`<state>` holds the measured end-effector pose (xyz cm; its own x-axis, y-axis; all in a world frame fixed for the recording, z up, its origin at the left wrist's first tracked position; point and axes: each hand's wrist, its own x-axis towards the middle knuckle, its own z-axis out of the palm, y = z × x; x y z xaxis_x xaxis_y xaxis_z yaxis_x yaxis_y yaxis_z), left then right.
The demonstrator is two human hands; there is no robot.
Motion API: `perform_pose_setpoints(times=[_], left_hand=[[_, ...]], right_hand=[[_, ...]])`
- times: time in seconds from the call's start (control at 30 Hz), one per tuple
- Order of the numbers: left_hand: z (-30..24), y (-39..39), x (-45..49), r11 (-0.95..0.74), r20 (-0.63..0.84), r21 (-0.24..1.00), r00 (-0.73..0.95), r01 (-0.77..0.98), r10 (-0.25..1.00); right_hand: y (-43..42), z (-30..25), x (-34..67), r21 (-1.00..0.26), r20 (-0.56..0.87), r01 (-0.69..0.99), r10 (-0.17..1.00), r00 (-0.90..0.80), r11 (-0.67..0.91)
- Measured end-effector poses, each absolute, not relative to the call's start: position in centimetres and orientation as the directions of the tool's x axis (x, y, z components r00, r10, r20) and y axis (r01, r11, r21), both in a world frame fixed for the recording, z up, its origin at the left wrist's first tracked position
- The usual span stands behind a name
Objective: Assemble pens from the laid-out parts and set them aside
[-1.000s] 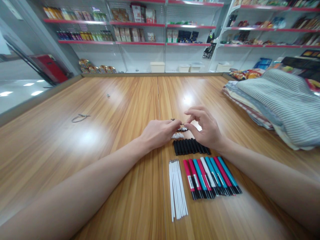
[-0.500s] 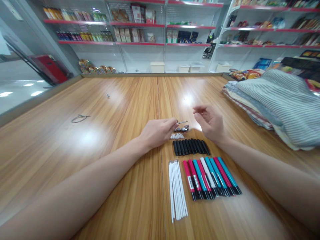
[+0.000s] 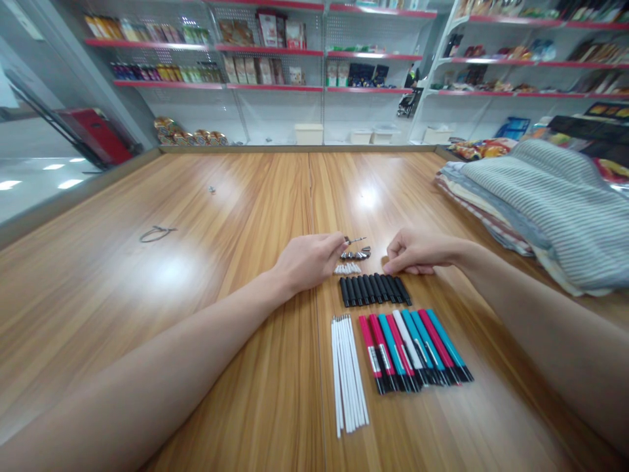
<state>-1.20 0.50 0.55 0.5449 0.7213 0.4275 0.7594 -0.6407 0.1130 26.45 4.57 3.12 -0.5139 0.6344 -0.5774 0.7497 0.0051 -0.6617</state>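
Observation:
My left hand is closed in a pinch on a thin pen part, whose narrow metallic tip points right. Just below that tip lie small shiny metal cones, and nearer are short white pieces. My right hand is low at the table, right of the cones, thumb and fingers pressed together; whatever is between them is hidden. Closer to me is a row of black tubes. Below them lie pink, blue and white pen barrels with black ends, beside a bundle of white pen refills.
On the wooden table, a thin looped cord and a small metallic bit lie to the left. Folded striped cloths are piled at the right. Stocked shelves stand beyond the far edge.
My right hand has come down to the table, turned palm down, and its loosely curled fingers have closed together. My left hand has barely moved and keeps its hold.

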Motion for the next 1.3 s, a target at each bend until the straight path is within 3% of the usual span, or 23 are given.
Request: perform_pose_setpoints(times=[0.13, 0.23, 0.3, 0.4, 0.5, 0.6, 0.7, 0.8, 1.1, 1.3], left_hand=[[0.5, 0.5, -1.3, -0.647, 0.433, 0.123, 0.546, 0.752, 0.717], [0.4, 0.6, -1.3, -0.65, 0.437, 0.128, 0.545, 0.749, 0.715], [0.4, 0.6, -1.3, -0.649, 0.438, 0.129, 0.545, 0.749, 0.715], [0.3, 0.7, -1.3, -0.65, 0.432, 0.125, 0.549, 0.749, 0.716], [0.2, 0.8, -1.4, -0.648, 0.428, 0.119, 0.55, 0.752, 0.717], [0.1, 0.9, -1.5, -0.648, 0.428, 0.118, 0.55, 0.753, 0.717], [0.1, 0.8, -1.5, -0.644, 0.43, 0.122, 0.545, 0.755, 0.72], [0.2, 0.8, -1.5, -0.643, 0.428, 0.129, 0.542, 0.755, 0.723], [0.2, 0.8, -1.5, -0.638, 0.413, 0.114, 0.548, 0.762, 0.728], [0.2, 0.8, -1.5, -0.643, 0.418, 0.115, 0.55, 0.757, 0.723]], right_hand=[[4.4, 3.5, 26.5, -0.607, -0.65, 0.794, 0.56, -0.514, 0.025], [4.4, 3.3, 26.6, -0.629, -0.633, 0.778, 0.579, -0.514, 0.003], [4.4, 2.7, 26.4, -0.683, -0.548, 0.73, 0.675, -0.494, -0.02], [4.3, 1.5, 25.8, -0.786, -0.299, 0.618, 0.861, -0.411, 0.022], [4.4, 0.9, 25.5, -0.809, -0.13, 0.578, 0.927, -0.352, 0.105], [4.5, 1.6, 25.9, -0.754, -0.271, 0.652, 0.868, -0.415, 0.076], [4.5, 2.9, 26.4, -0.642, -0.508, 0.763, 0.706, -0.494, 0.073], [4.4, 3.6, 26.5, -0.557, -0.625, 0.825, 0.606, -0.492, 0.095], [4.8, 3.4, 27.3, -0.506, -0.739, 0.863, 0.512, -0.437, 0.006], [4.7, 4.0, 27.5, -0.536, -0.76, 0.844, 0.454, -0.466, -0.03]])
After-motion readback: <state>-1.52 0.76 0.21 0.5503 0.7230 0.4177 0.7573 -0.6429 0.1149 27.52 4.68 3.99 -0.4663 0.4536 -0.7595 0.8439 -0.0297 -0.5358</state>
